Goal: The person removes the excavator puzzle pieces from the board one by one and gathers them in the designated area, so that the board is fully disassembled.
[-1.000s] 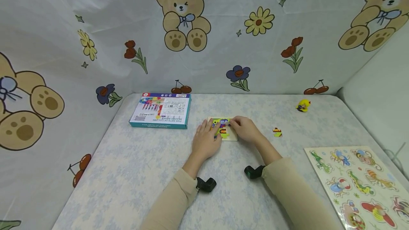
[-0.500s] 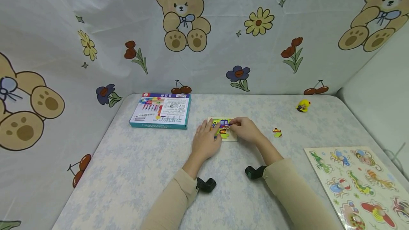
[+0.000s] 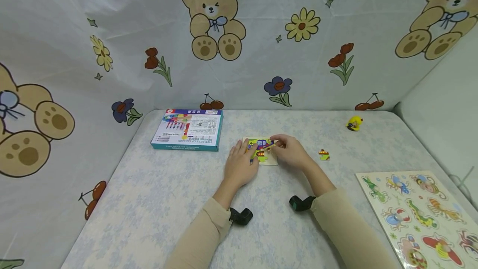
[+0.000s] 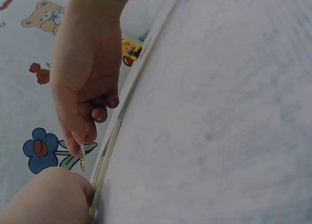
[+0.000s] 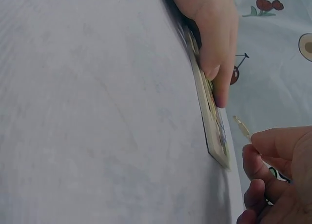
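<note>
A small wooden jigsaw puzzle board (image 3: 272,162) with a bright green and purple picture lies flat in the middle of the table. My left hand (image 3: 240,167) rests on its left side, fingers laid out straight over the picture. Between thumb and forefinger, my right hand (image 3: 292,153) pinches a thin jigsaw piece (image 5: 242,127) by its edge. That piece is held tilted, raised above the board's right part, as the right wrist view shows. Part of the picture is hidden under my left fingers. To the right lies a loose jigsaw piece (image 3: 324,155), green with red and yellow.
A flat white and teal box (image 3: 188,132) lies at the back left. Toward the back right stands a small yellow figure (image 3: 354,123). A large board with insect pictures (image 3: 405,196) covers the front right. A printed curtain (image 3: 257,78) hangs behind the table.
My right hand has drawn slightly right and turned, lifting and tilting the pinched jigsaw piece, so more of its striped edge shows. My left hand has stayed in place.
</note>
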Motion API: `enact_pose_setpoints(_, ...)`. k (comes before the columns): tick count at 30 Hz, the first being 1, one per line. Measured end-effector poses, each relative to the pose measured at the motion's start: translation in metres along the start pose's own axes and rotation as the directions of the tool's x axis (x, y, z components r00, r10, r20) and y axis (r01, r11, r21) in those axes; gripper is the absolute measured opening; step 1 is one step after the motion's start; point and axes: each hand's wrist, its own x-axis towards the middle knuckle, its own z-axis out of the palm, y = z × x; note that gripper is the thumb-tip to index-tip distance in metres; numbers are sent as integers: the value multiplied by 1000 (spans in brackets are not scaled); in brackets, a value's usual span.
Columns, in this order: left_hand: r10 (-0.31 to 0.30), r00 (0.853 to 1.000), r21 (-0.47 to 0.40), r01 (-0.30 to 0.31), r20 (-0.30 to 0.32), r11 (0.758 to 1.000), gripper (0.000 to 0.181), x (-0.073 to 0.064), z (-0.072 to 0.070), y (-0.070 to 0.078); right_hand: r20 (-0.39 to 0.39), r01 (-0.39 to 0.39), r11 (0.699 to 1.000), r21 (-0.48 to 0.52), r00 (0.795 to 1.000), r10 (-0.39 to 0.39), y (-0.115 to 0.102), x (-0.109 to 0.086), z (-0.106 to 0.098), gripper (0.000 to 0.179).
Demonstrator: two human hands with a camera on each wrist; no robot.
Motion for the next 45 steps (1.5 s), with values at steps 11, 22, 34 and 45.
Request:
enact_pose_setpoints(11, 3, 1000, -24, -3, -4, 1000, 52, -1, 0, 1, -73, -75, 997, 7, 995, 75, 31, -10, -57, 43)
enact_pose_setpoints(22, 6, 1000, -23, -7, -7, 1000, 52, -1, 0, 0, -85, -284, 955, -80, 957, 277, 72, -17, -108, 51)
enact_pose_setpoints(34, 12, 1000, -21, -13, -9, 1000, 52, 0, 1, -1, -91, -293, 944, -149, 955, 282, 84, -13, -108, 46)
enact_pose_setpoints(45, 14, 1000, -28, -14, -8, 1000, 52, -1, 0, 0, -102, -275, 922, -273, 961, 256, 89, -8, -106, 40)
